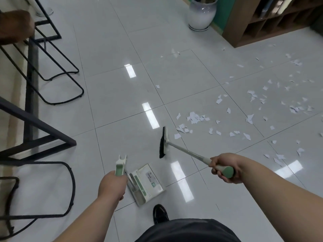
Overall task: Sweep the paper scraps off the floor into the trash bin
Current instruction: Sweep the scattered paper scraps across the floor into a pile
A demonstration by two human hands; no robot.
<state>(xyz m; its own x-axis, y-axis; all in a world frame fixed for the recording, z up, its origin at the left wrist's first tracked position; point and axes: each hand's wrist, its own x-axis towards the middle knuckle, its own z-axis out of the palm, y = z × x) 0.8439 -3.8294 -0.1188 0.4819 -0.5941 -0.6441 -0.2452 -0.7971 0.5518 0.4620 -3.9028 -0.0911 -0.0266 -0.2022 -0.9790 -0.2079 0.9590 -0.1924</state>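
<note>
My right hand (222, 167) grips the broom (163, 142), my left hand (111, 184) the dustpan (148, 182) by its handle. Paper scraps (195, 117) litter the floor (113, 102) from one to three o'clock; I should reach past them, drawing short, low strokes toward the dustpan.

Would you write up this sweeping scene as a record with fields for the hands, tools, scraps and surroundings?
left hand: grips the dustpan handle
right hand: grips the broom handle
broom head: on the floor, just left of the nearest scraps
dustpan: low by a black shoe, no scraps seen inside
paper scraps: scattered over the floor at right
trash bin: not in view
surroundings: black-framed stools left, white vase and wooden shelf beyond
</note>
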